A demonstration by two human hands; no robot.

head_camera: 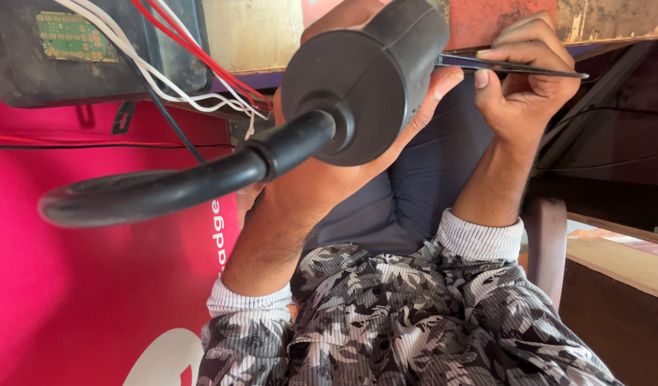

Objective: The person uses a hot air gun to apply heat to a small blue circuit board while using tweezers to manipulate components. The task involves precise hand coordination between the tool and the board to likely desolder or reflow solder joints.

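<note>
My left hand (322, 182) is wrapped around a thick black cylindrical tool handle (364, 78), which fills the upper middle of the view. A heavy black cable (164, 186) leaves the handle's end and curves off to the left. My right hand (522, 89) is at the upper right, pinching thin dark metal tweezers (515, 68). The tweezers lie level, and one end runs behind the handle close to my left fingertips. Whatever is at that end is hidden by the handle. Both forearms come out of patterned grey sleeves with ribbed cuffs.
A dark case with a small green circuit board (71, 36) sits at the top left, trailing red and white wires (193, 68). A pink panel (93, 286) covers the left side. A wooden ledge (615, 261) is at the right and a worn board along the top.
</note>
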